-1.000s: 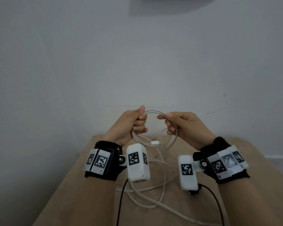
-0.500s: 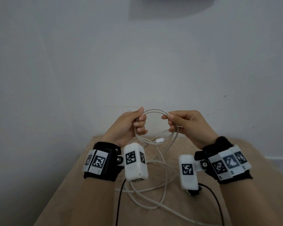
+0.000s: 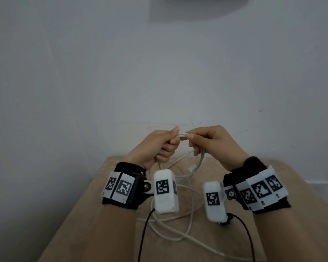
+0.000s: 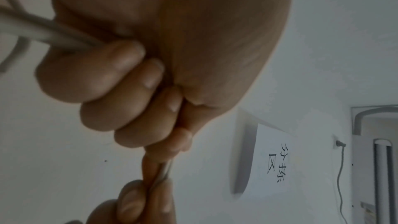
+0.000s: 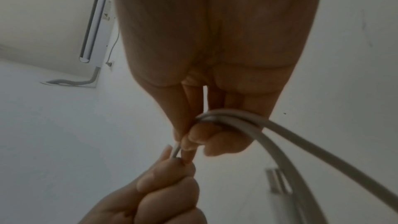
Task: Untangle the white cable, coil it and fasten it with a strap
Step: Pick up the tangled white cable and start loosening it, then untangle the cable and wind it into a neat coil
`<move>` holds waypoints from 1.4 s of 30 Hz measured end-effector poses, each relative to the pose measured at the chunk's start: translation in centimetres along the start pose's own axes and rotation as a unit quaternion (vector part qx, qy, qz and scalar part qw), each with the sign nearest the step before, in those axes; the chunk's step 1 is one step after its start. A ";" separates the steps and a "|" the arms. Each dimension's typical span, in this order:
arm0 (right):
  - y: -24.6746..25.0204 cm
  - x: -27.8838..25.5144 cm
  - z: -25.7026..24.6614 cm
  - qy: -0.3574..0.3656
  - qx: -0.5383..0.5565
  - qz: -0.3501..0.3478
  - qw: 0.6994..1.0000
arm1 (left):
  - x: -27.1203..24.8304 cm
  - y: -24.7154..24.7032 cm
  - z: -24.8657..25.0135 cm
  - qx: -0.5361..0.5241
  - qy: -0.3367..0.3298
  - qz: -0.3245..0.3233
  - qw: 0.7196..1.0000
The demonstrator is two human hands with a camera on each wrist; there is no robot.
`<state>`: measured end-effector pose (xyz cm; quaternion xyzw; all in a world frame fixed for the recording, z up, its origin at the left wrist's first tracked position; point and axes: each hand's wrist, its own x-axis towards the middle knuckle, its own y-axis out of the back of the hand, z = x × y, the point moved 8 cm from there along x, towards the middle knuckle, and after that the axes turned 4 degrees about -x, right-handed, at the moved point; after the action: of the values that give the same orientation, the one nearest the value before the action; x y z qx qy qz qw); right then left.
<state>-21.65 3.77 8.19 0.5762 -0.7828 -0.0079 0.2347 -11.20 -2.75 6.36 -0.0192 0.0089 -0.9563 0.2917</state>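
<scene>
A white cable [image 3: 180,188] lies in loose tangled loops on the tan table [image 3: 95,214], and part of it is lifted in a small loop between both hands. My left hand [image 3: 159,146] grips the cable in its curled fingers, seen close in the left wrist view as cable [image 4: 43,30] running into the fist [image 4: 120,94]. My right hand [image 3: 206,140] pinches the cable's top strand [image 3: 182,135] right beside the left thumb. In the right wrist view two strands [image 5: 286,140] hang over the right fingers [image 5: 206,135]. A cable plug [image 3: 193,168] dangles below the hands. No strap is visible.
A plain white wall [image 3: 159,72] rises directly behind the table's far edge. Black wrist-camera leads [image 3: 144,233] trail over the table near my forearms. The table's left edge [image 3: 68,214] drops off beside my left arm.
The two hands have drawn together, so the wide arch of cable between them has shrunk to a short strand. The dangling plug has swung right and lower.
</scene>
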 end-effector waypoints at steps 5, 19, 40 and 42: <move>0.2 0.1 0.9 -0.024 0.130 0.008 0.991 | 0.3 0.8 0.5 -0.110 -0.040 0.018 0.993; 0.3 0.1 1.9 -0.022 0.181 -0.005 0.983 | 0.4 1.8 0.6 -0.216 -0.045 0.012 0.975; 4.2 -0.1 1.4 -0.002 0.109 0.137 0.985 | 0.2 3.0 1.3 -0.271 -0.077 0.055 0.958; 3.4 -0.1 1.3 -0.013 0.103 0.111 0.988 | 0.4 3.0 1.2 -0.283 -0.073 0.051 0.955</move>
<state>-25.19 4.69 7.97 0.5071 -0.8413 0.0912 0.1635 -9.77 -5.48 7.49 -0.1701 0.2588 -0.8943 0.3229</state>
